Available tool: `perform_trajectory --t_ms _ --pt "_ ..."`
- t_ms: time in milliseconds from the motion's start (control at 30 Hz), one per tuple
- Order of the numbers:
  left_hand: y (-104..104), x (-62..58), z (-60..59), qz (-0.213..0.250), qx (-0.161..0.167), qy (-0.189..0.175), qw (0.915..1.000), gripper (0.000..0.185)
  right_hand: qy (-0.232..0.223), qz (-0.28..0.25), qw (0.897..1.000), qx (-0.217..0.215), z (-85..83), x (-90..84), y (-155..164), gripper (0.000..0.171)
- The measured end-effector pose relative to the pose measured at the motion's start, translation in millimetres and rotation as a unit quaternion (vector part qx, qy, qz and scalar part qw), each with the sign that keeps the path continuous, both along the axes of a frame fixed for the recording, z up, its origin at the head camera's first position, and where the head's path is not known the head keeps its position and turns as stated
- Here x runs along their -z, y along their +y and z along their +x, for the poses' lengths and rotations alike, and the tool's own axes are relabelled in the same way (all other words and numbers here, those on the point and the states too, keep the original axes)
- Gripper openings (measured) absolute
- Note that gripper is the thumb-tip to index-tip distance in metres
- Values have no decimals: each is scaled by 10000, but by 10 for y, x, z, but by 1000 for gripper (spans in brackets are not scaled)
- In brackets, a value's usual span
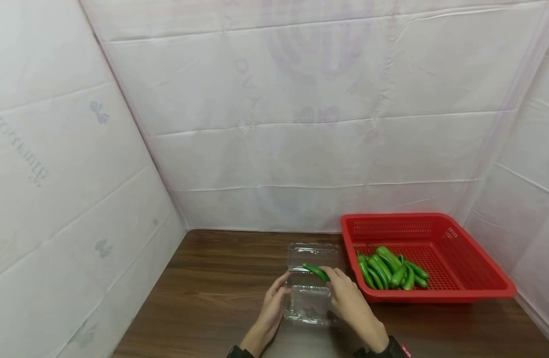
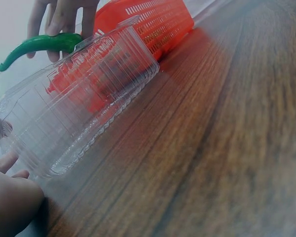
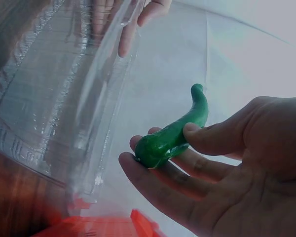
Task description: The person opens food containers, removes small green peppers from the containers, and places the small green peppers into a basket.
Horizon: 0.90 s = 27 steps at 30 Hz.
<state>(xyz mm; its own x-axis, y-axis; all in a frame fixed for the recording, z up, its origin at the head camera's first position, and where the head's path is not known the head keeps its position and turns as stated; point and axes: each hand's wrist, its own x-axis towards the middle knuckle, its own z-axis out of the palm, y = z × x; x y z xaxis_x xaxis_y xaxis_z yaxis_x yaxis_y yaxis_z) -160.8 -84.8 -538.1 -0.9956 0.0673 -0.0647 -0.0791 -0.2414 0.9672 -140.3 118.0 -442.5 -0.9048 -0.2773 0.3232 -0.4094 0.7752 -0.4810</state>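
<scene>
A green chili pepper [image 3: 170, 138] is pinched between the thumb and fingers of my right hand [image 1: 348, 301]. It is held above a clear plastic clamshell box [image 1: 307, 303], whose lid [image 1: 313, 256] lies folded back on the far side. My left hand [image 1: 271, 306] grips the left edge of the box, with fingers on both sides of the thin wall in the left wrist view. The box rests on the wooden table, and I see no pepper inside it.
To the right stands a red plastic basket [image 1: 435, 298] with a pierced bottom, close beside the box. Several green peppers [image 1: 381, 271] lie heaped in its left part. The brown wooden table [image 1: 211, 293] reaches white sheeting [image 1: 274, 149] at the back and sides.
</scene>
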Motion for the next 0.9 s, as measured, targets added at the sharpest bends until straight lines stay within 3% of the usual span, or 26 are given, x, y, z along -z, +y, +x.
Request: perform_trajectory --t_ms 200,900 --pt "-10 -4 8 -23 42 5 10000 61 179 -149 9997 30 8 -33 -7 41" --pt "-16 -2 -9 2 93 -60 9999 62 138 -434 9988 198 54 -107 41 43"
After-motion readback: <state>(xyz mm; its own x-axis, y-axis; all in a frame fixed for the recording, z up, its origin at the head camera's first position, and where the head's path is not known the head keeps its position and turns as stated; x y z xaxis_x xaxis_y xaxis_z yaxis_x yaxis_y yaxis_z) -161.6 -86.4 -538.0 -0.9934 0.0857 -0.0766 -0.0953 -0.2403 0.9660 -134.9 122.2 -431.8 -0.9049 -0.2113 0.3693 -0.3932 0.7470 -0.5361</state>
